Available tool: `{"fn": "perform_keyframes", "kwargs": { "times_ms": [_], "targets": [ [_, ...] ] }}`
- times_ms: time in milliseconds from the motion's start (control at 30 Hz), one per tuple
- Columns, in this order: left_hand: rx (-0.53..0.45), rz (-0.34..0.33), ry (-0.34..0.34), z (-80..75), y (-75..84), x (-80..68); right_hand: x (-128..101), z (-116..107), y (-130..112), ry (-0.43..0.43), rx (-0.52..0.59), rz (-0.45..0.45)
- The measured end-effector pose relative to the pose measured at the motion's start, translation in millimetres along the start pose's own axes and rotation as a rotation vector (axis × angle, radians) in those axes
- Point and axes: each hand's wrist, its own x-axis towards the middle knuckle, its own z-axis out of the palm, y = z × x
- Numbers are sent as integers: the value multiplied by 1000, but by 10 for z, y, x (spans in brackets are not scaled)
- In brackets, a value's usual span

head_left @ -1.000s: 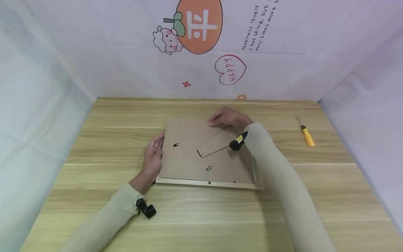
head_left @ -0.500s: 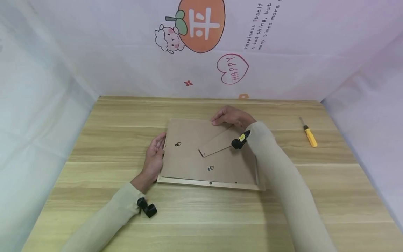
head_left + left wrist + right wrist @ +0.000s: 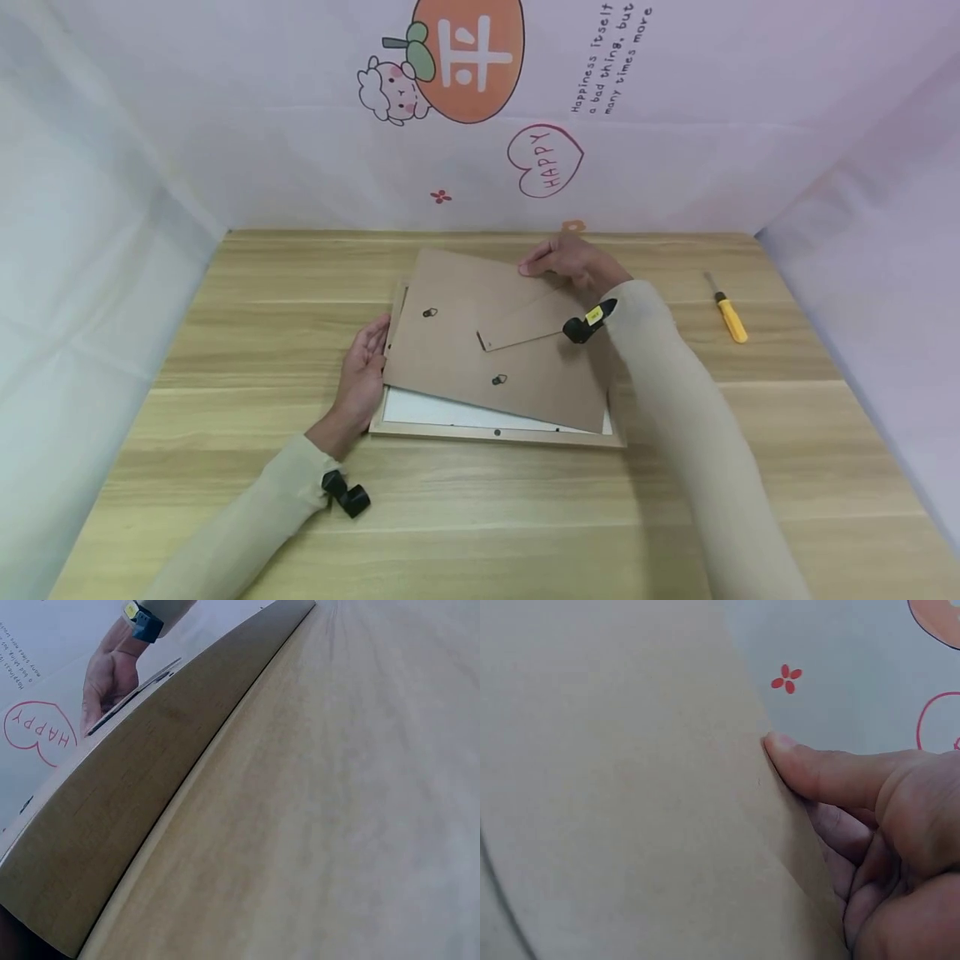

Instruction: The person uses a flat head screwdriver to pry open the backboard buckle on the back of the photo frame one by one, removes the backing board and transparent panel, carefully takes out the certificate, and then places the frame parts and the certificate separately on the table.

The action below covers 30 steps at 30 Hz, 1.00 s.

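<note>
A wooden picture frame (image 3: 450, 432) lies face down on the table. My right hand (image 3: 573, 260) pinches the far edge of its brown backing board (image 3: 457, 342), thumb on top, as the right wrist view shows. The board is tilted and lifted partly out of the frame, baring a white surface (image 3: 435, 407) along the near side. On it are a stand leg (image 3: 517, 327) and two hanging rings. My left hand (image 3: 360, 379) holds the frame's left side; its fingers are partly hidden. In the left wrist view the frame's outer side (image 3: 165, 735) fills the left part.
A yellow-handled screwdriver (image 3: 731, 321) lies on the wooden table (image 3: 480, 533) at the right. White printed cloth (image 3: 300, 167) stands behind the table, with plain cloth at both sides.
The backing board, seated in the frame before, has come up and shifted away from the near edge with my right hand, uncovering the white surface. My left hand stays at the frame's side.
</note>
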Motion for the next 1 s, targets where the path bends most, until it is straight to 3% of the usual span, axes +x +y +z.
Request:
{"fn": "perform_keyframes", "kwargs": {
  "times_ms": [267,467,667,1000],
  "targets": [
    [-27,0,8,-3,-6,11,-82,-160,8,37,-30,-10],
    [16,-5,12,-7,13,5,-209,-367,110,125,116,3],
    [43,-6,24,-9,24,-7,-464,-643,248,198,145,58],
    [62,10,18,-18,51,-9,-842,-977,715,295,497,50]
  ]
}}
